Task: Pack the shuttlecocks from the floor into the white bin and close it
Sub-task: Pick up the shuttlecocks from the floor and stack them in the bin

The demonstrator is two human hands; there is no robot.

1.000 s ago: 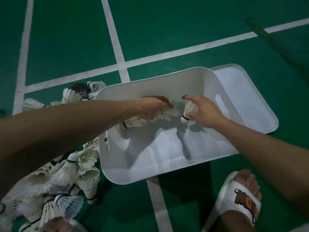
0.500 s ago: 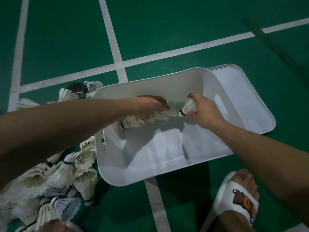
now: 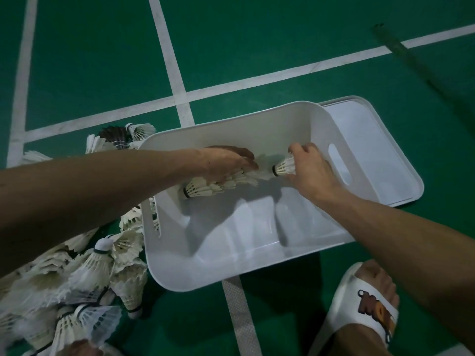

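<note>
The white bin (image 3: 195, 276) stands open on the green court floor. Inside it, near the far wall, my left hand (image 3: 226, 163) lies over a nested row of shuttlecocks (image 3: 205, 187) whose cork points left. My right hand (image 3: 308, 170) grips a single shuttlecock (image 3: 284, 168) with its cork aimed at the feathered end of that row, almost touching it. A heap of white feathered shuttlecocks (image 3: 84, 278) lies on the floor left of the bin. The bin's lid (image 3: 380, 155) lies flat on the floor, partly under the bin's right side.
White court lines (image 3: 180, 88) cross behind the bin, and one runs under it toward me. My foot in a white slipper (image 3: 365, 309) stands at the lower right. A dark pole (image 3: 411, 60) lies at the upper right.
My right hand turned its shuttlecock from cork-down to cork-left and brought it up to the end of the row under my left hand.
</note>
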